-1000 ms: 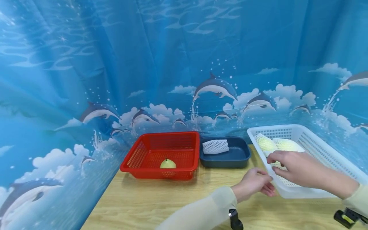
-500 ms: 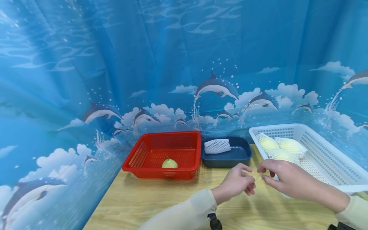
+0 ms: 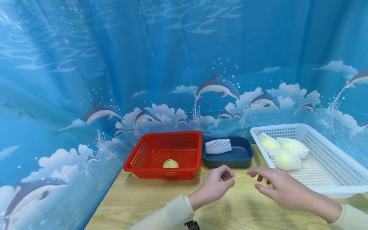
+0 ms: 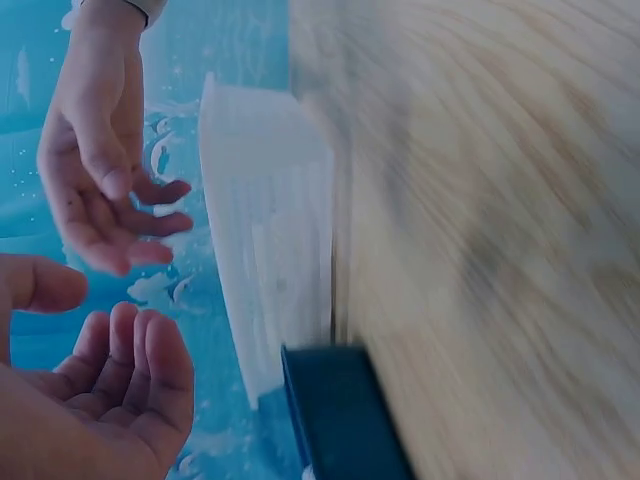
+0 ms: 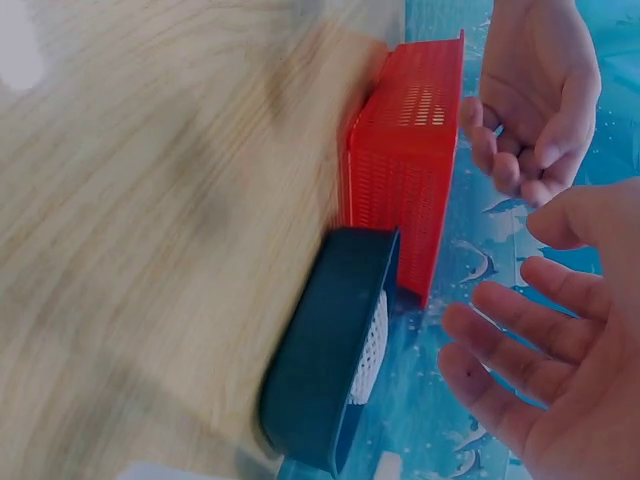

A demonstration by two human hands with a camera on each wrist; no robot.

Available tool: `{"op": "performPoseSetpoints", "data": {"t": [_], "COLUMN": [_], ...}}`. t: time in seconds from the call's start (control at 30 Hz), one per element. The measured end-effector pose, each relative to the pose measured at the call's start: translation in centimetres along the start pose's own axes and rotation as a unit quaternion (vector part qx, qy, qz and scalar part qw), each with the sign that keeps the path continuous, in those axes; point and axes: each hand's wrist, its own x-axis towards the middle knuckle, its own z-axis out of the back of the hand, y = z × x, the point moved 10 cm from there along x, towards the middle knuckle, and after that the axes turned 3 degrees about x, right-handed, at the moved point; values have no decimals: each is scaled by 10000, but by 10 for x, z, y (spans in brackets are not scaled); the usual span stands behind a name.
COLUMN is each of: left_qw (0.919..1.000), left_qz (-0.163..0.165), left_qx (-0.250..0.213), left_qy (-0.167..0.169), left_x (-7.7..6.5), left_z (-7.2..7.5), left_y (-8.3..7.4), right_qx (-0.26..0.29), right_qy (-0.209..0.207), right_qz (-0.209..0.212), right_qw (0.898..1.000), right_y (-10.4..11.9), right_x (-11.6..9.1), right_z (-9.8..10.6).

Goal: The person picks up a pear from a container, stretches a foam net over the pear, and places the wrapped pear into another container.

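My left hand (image 3: 214,184) hovers over the table before the dark blue tray, its fingers loosely curled around nothing. To its right, my right hand (image 3: 276,187) holds nothing either; in the right wrist view its fingers (image 5: 530,340) are spread. The hands face each other with a gap between them. A bare pear (image 3: 170,164) lies in the red basket (image 3: 161,174). In the dark blue tray (image 3: 241,163) is a white foam net sleeve (image 3: 218,146). Three pears in foam nets (image 3: 284,159) sit at the left end of the white basket (image 3: 342,191).
The wooden table (image 3: 138,204) carries the red basket, tray and white basket in a row along its back. Behind them hangs a blue curtain (image 3: 172,64) with printed dolphins. The white basket's front rim lies close to my right hand.
Both hands have drawn back from the white basket, moving left to the table before the tray. The left hand has travelled farther, and the netted pears are uncovered in the head view.
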Motion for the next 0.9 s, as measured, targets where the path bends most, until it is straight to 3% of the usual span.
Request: {"op": "performPoseSetpoints", "data": {"t": [0.2,0.37,0.5,0.67,0.77,0.9], "left_qw": [9947,9863,9716,9485,9369,9285], "left_qz": [-138,-248,-383,-270,-159,140], "left_qx": [974,1464,2005,2591,2759,2752], "left_qy": [-284,-721,-1195,-1805,-2142,-2490], "left_x": [-19,-33,-45,-60,-68,-76], "left_z": [35,67,97,135,158,187], "left_y": [7,10,12,27,38,55], "right_qx": [-4,93,248,509,633,741], "right_qy": [8,52,17,146,286,428], "right_qz": [64,-69,-34,-21,-62,-178], "right_qw": [10000,9999,9997,9986,9976,9962], "right_y": [0,-4,-3,-2,-3,-8], "right_x": [1,3,5,8,9,9], "right_z": [-7,-12,-16,-22,-25,-28]}}
